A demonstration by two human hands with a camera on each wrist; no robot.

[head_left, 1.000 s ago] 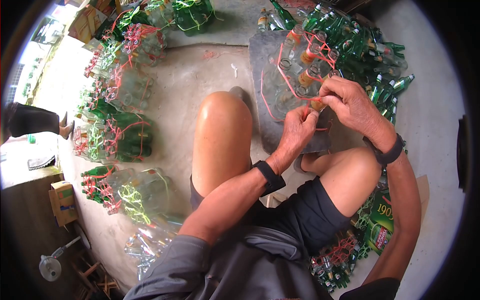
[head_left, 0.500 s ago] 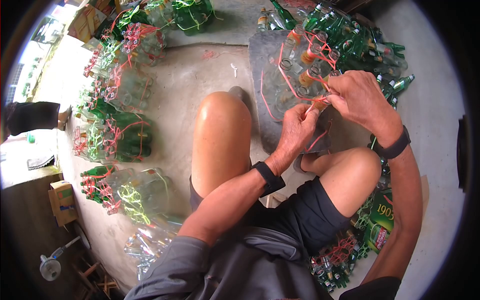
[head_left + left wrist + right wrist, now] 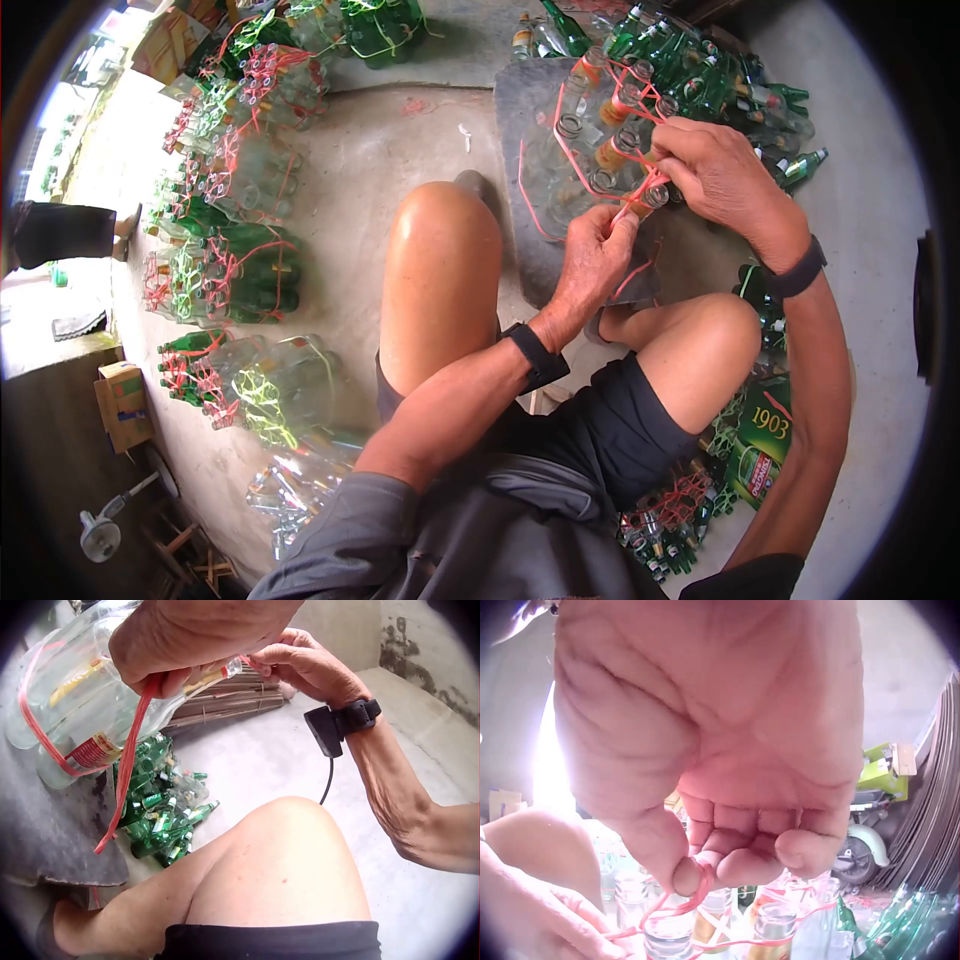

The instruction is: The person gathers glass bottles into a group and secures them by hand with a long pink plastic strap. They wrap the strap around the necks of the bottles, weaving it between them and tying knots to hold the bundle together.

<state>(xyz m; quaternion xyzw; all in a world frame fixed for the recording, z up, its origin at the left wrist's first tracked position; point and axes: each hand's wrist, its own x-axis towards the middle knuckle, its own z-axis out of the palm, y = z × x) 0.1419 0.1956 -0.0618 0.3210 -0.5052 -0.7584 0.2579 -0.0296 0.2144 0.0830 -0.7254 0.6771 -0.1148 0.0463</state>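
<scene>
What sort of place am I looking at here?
Probably a storeroom or workshop for bundling bottles: tied bottle bundles line one side of the floor, loose green bottles lie heaped on the other, and red strapping loops round clear bottles.

the clear bottles (image 3: pixel 86 712) are smooth, glossy glass, with labels (image 3: pixel 94 753) that look like paper. the red strip (image 3: pixel 130 776) looks like thin plastic, creased and softly shiny. the worktop (image 3: pixel 56 832) is dark, matt and scuffed. the green bottles (image 3: pixel 700 80) are glossy glass too; the floor (image 3: pixel 400 140) is matt and concrete-like; the shorts (image 3: pixel 640 425) and shirt (image 3: pixel 500 540) are matt cloth; the brown box (image 3: pixel 124 408) is dull cardboard.
</scene>
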